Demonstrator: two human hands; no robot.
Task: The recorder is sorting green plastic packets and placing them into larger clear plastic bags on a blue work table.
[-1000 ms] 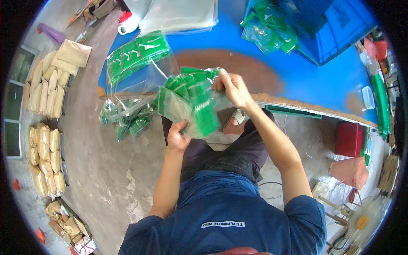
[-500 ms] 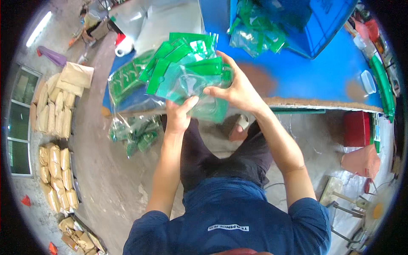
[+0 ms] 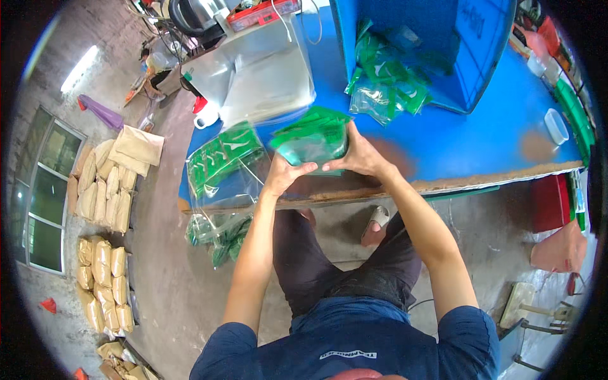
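Between my two hands is a stack of clear plastic pouches with green ends (image 3: 313,134), over the near part of the blue table. My left hand (image 3: 283,175) grips its left side, thumb along the near edge. On the opposite side, my right hand (image 3: 363,152) is closed round the stack, its thumb almost meeting the left one. Just left lies a large clear bag (image 3: 226,158) holding green-ended pouches in rows. Beyond my right hand, loose green and clear pouches (image 3: 391,82) spill from a blue bin (image 3: 484,54) tipped on its side.
A pile of clear plastic sheets (image 3: 269,88) lies at the back left, beside a white mug (image 3: 206,117) and below a kettle (image 3: 195,18). A small clear tray (image 3: 557,126) sits at right. The table's worn front edge (image 3: 443,186) runs before my legs. Far left, a person (image 3: 158,71) sits.
The pouches were fanned out and spread between my hands; now they are gathered into a tighter stack. Both hands have come closer together, and the view has shifted.
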